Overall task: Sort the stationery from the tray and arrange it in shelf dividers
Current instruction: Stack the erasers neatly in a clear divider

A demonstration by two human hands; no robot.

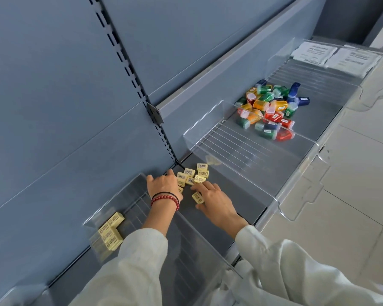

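Several small pale-yellow erasers (194, 174) with barcode labels lie loose at the back of the grey shelf (234, 193), between two clear dividers. My left hand (163, 184) rests on the left edge of this cluster, fingers spread toward the back wall. My right hand (215, 200) lies just right of it, fingers touching one eraser (198, 197) and the front of the cluster. Whether either hand grips an eraser is unclear. A few more yellow erasers (111, 230) are stacked behind the clear divider (128, 208) on the left.
A clear divider (219, 138) separates this bay from a pile of coloured sharpeners (268, 109) in red, green, orange and blue. Farther right, white packets (332, 56) lie in another bay. A clear front rail (296, 191) edges the shelf; tiled floor lies beyond.
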